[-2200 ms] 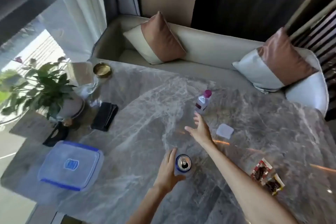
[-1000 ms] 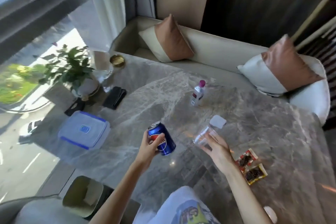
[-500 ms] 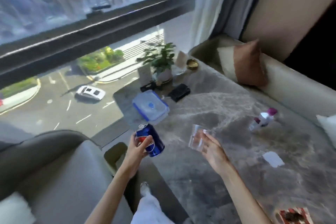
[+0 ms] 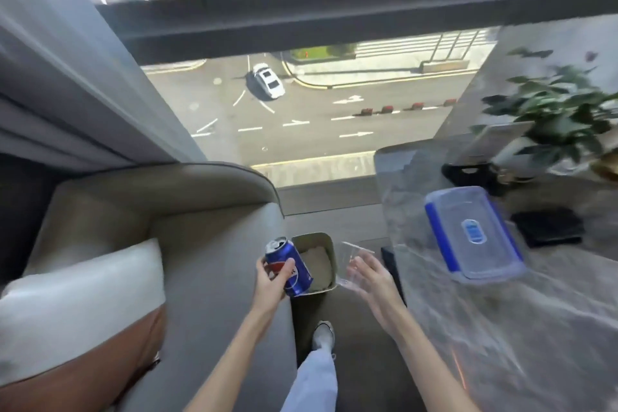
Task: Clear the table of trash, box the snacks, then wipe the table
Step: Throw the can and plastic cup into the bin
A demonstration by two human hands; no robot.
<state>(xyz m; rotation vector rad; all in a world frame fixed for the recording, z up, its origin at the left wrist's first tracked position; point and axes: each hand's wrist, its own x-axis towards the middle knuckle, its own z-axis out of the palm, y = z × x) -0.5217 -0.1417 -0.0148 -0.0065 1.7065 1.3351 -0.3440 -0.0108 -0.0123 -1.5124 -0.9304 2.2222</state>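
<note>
Fingers point(image 4: 290, 269) of the left hand point(image 4: 272, 281) are wrapped around a blue can point(image 4: 289, 267), held tilted above the bin point(image 4: 317, 262). A clear cup point(image 4: 351, 259) is gripped by the right hand point(image 4: 374, 281) just beside the bin. The bin's contents cannot be made out.

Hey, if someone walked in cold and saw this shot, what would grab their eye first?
Probably the blue soda can gripped in the left hand, tilted over the beige bin on the floor. Beside it the right hand holds a clear plastic cup. On the marble table at right sits a blue-trimmed lidded box.
</note>
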